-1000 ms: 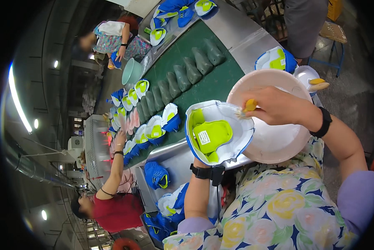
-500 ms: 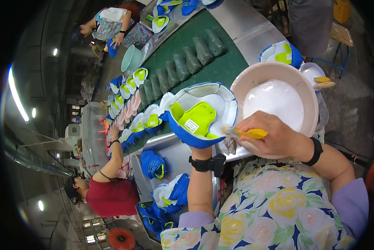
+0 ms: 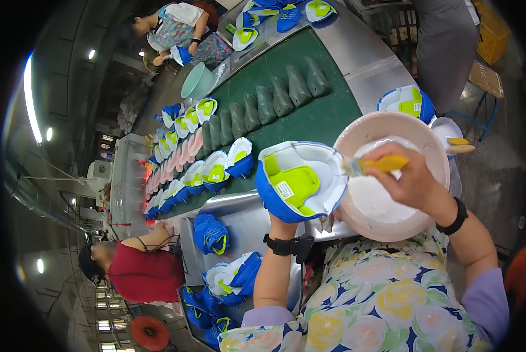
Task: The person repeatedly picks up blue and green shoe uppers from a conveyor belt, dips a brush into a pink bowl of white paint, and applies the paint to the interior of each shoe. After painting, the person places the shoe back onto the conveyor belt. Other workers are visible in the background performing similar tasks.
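My left hand (image 3: 282,227), mostly hidden, holds up a blue shoe upper (image 3: 301,210) from below. Its opening faces up, showing a white lining and a bright green insole-shaped piece (image 3: 295,183) with a small white label. In my right hand (image 3: 414,179) is a flat brush (image 3: 386,162) with a yellow handle. The bristles touch or nearly touch the upper's right rim. Below and behind this hand stands a wide pale pink basin (image 3: 357,220) holding white liquid (image 3: 365,196).
A green conveyor (image 3: 275,132) carries rows of dark shoe lasts (image 3: 266,105), pink pieces (image 3: 184,154) and blue uppers (image 3: 215,170). A metal tray (image 3: 248,214) with more uppers lies left of my arm. One co-worker (image 3: 148,270) is at left, another (image 3: 178,29) farther back.
The brush has moved up and right, from inside the upper to its right rim. The upper sits slightly lower and farther right. The left co-worker's arm has drawn back from the conveyor.
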